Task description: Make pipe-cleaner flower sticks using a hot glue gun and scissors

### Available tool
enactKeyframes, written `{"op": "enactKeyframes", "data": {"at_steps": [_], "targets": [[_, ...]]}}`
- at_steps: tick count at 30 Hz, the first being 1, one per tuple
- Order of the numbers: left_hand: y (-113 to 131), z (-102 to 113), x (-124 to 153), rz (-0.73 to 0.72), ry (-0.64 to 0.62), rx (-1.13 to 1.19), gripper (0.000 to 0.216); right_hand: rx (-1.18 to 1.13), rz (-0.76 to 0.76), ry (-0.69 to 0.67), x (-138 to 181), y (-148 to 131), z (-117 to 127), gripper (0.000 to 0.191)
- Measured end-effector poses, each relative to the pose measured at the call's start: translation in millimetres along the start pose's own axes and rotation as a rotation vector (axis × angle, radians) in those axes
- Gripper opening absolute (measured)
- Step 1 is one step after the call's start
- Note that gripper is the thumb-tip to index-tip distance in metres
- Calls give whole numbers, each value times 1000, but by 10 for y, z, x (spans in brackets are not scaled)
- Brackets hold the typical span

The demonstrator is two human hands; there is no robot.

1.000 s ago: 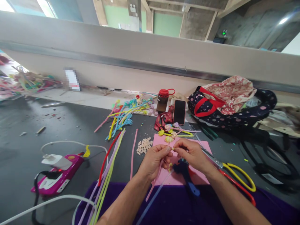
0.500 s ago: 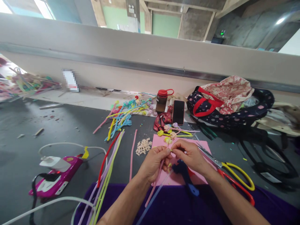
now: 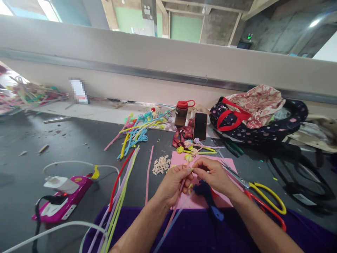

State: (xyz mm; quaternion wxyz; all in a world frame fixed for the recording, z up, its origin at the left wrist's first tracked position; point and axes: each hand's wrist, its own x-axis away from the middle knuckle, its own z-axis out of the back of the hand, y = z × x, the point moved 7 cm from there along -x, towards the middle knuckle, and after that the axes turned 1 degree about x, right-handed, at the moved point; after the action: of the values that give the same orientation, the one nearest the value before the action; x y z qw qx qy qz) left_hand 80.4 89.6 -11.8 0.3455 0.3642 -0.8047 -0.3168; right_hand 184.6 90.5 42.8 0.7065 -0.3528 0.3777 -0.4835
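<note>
Over a pink sheet (image 3: pixel 228 164), my two hands meet at the fingertips. My left hand (image 3: pixel 174 184) is closed around a pink pipe cleaner (image 3: pixel 171 219), whose lower end hangs below the palm. A pale yellow pipe-cleaner flower (image 3: pixel 189 157) shows just beyond the fingertips; whether it joins the pink stem is hard to tell. My right hand (image 3: pixel 214 177) pinches a tiny yellowish bit against the left fingertips, mostly hidden by the fingers. Beneath the right hand lies a dark blue tool (image 3: pixel 207 198), partly covered. Scissors with yellow handles (image 3: pixel 270 196) lie beside the right forearm.
Small wooden pieces (image 3: pixel 161 165) are heaped left of the sheet. Long pipe cleaners (image 3: pixel 122 196) lie near a magenta power strip (image 3: pixel 71 200). Finished-looking pipe-cleaner flowers (image 3: pixel 147 126), a bottle (image 3: pixel 181 114), a phone (image 3: pixel 200 126) and a dotted bag (image 3: pixel 252 131) stand behind.
Both hands stay almost in place, fingertips still together. The lower end of the pink pipe cleaner has shifted very slightly.
</note>
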Motion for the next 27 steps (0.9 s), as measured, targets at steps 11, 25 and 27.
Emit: {"op": "enactKeyframes", "data": {"at_steps": [11,25,27], "targets": [[243,204,0,-157,142,32,25,426,16,-78,-67,167,34,15],[308,242,9,-175,159,5,27,585,-13,-184,-59,269,-44,15],[316,237,17,-172,152,7,26,586,-15,-176,-55,267,-36,14]]}}
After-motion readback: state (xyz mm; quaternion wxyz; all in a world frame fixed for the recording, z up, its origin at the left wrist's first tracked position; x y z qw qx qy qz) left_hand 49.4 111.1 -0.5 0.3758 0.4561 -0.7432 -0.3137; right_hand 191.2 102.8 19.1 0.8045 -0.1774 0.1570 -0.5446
